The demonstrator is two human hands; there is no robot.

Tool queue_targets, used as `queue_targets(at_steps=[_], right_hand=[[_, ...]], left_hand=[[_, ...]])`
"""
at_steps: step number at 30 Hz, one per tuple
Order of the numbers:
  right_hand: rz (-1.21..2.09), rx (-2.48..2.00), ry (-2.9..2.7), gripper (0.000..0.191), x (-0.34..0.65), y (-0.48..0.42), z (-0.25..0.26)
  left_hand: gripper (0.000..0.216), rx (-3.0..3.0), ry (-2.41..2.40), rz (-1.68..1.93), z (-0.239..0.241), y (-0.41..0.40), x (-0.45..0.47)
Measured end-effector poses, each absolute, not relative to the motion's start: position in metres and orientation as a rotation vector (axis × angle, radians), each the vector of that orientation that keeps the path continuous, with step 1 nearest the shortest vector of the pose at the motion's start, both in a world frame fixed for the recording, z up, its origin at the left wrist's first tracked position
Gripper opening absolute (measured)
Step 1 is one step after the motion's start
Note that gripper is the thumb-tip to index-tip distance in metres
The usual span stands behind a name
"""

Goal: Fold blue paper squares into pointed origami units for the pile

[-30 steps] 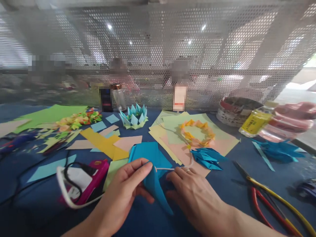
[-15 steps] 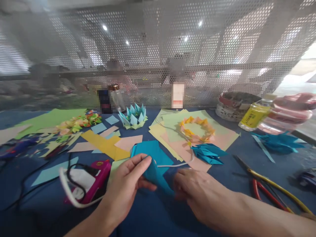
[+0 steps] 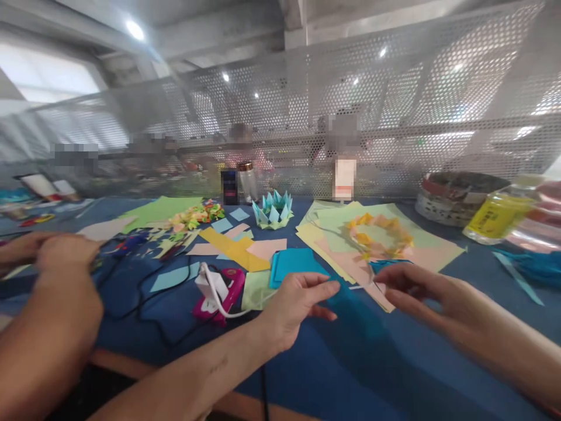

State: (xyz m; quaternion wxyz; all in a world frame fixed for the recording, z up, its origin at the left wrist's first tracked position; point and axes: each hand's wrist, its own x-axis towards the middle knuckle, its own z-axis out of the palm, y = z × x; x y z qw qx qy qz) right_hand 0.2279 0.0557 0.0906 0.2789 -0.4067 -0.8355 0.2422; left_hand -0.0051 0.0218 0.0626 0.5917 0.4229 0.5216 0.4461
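Note:
My left hand (image 3: 298,301) reaches out over the dark blue table (image 3: 333,374), thumb and forefinger closed on the edge of a folded teal paper (image 3: 350,301), which is blurred against the cloth. Just to the right hovers my right hand (image 3: 416,286), its fingers stretched toward that paper and holding nothing I can see. A stack of teal squares (image 3: 291,262) lies just beyond my left hand. Behind my right hand an orange paper ring (image 3: 379,233) rests on pale sheets (image 3: 433,254).
Another person's forearm (image 3: 52,321) and hands (image 3: 44,248) fill the left side. A pink glue gun (image 3: 225,289) with its white cord lies left of my hand. Further back are a light blue paper crown (image 3: 274,210), paper scraps (image 3: 236,248), a yellow-labelled bottle (image 3: 495,216), a basket (image 3: 456,196) and a mesh screen (image 3: 394,117).
The view has swung left and up, bringing another person's arm into sight. My hands have moved apart and my right hand has lifted off the teal paper.

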Motion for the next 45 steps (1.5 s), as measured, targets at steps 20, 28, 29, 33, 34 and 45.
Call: queue_targets(at_steps=[20,28,29,33,34,45], right_hand=[[0.628,-1.048,-2.296,0.015,0.214,0.071,0.052],[0.623,-0.993,-2.319,0.015,0.214,0.071,0.047],[0.619,-0.992,-2.319,0.016,0.214,0.071,0.046],[0.59,-0.98,-2.322,0.016,0.214,0.073,0.044],[0.583,-0.971,-2.326,0.017,0.214,0.073,0.043],[0.503,-0.879,-2.367,0.012,0.218,0.082,0.031]], left_hand=[[0.048,1.129,1.124,1.051,0.046,0.032,0.003],[0.05,1.23,1.155,1.018,0.048,0.031,0.002],[0.05,1.24,1.16,1.012,0.048,0.031,0.002],[0.052,1.269,1.145,1.006,0.048,0.031,0.0],[0.052,1.273,1.135,1.006,0.048,0.032,0.0],[0.051,1.236,1.085,1.023,0.039,0.032,0.001]])
